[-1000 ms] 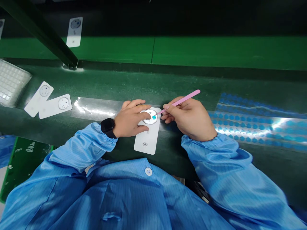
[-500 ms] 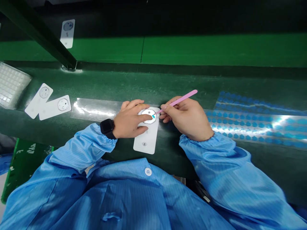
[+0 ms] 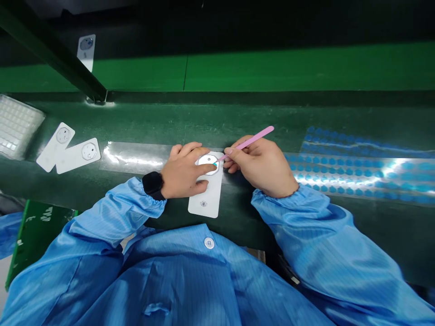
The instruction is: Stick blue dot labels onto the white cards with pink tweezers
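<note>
A white rectangular panel [image 3: 210, 199] with a round recess near its far end lies on the bench in front of me. My left hand [image 3: 185, 172] rests open over its left side, fingers spread, the index fingertip at the recess. Between the thumb and fingers of my right hand [image 3: 260, 160] are pink tweezers [image 3: 256, 137]. Their tip reaches the recess beside my left index finger. A small blue piece [image 3: 215, 164] shows there, partly hidden by that fingertip. I cannot tell whether the tweezers grip it.
To the right lie clear sheets with rows of blue round stickers [image 3: 340, 170]. A clear strip [image 3: 132, 156] is left of my hand. Two white panels [image 3: 79, 155] overlap farther left, near a white gridded tray [image 3: 16, 127]. Another panel [image 3: 86, 52] lies beyond a green post [image 3: 68, 63].
The view has shifted slightly. Both hands hold nearly the same pose, with the tweezers' tip still at the recess and the blue piece a little more covered by my left index finger.
</note>
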{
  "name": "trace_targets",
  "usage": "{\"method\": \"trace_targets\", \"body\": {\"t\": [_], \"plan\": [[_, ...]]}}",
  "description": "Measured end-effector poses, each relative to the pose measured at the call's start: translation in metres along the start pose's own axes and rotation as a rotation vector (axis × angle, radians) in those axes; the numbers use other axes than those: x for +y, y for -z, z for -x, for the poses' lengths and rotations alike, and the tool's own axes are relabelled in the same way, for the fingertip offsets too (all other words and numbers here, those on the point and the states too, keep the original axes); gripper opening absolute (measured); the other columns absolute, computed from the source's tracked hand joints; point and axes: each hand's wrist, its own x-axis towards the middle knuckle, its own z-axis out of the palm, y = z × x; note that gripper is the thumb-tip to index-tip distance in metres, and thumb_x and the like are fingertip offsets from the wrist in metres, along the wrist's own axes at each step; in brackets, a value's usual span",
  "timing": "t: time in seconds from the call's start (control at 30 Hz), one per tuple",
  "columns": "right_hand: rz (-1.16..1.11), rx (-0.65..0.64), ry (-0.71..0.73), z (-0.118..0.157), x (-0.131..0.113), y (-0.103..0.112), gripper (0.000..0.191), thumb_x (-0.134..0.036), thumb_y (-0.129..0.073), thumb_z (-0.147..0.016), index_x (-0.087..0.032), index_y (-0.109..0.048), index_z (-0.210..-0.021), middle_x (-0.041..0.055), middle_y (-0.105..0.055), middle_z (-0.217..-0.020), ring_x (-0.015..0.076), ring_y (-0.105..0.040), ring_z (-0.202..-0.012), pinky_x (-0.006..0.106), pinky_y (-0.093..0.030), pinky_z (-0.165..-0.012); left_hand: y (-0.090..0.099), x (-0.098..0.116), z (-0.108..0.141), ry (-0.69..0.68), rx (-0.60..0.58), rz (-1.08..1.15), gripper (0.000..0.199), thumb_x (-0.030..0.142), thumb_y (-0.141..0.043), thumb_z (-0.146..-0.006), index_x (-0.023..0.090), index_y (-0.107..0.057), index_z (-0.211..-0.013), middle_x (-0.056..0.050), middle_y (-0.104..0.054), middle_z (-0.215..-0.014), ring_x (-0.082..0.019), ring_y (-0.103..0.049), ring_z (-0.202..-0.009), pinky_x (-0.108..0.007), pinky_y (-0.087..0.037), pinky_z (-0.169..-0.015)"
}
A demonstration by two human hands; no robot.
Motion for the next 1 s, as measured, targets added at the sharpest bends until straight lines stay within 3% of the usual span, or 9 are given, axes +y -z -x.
{"method": "trace_targets", "body": {"t": [0.33,1.0], "plan": [[-0.214,0.001,0.022,-0.0011,0.0079,0.0018,0.024,-0.03,-0.078,-0.078,-0.018,-0.058,-0.073,0.0025,-0.066,-0.061,0.0148,-0.063,-0.05,0.022,-0.053,-0.044,-0.0003,-0.0021,0.0026,0.0,-0.003,-0.066,0.038,0.04,-0.06,-0.078,0.029,-0.068,-0.113,-0.01,-0.057,-0.131,-0.037,-0.043,-0.126,-0.051,-0.03,-0.091],[-0.285,-0.028,0.009,-0.0031,0.0075,0.0015,0.018,-0.022,-0.076,-0.082,-0.015,-0.061,-0.075,0.0021,-0.065,-0.059,0.0124,-0.061,-0.046,0.019,-0.052,-0.043,0.0018,-0.0034,0.0059,-0.046,0.059,-0.2,0.041,0.041,-0.056,-0.079,0.027,-0.061,-0.117,-0.01,-0.061,-0.129,-0.034,-0.047,-0.125,-0.046,-0.034,-0.089]]}}
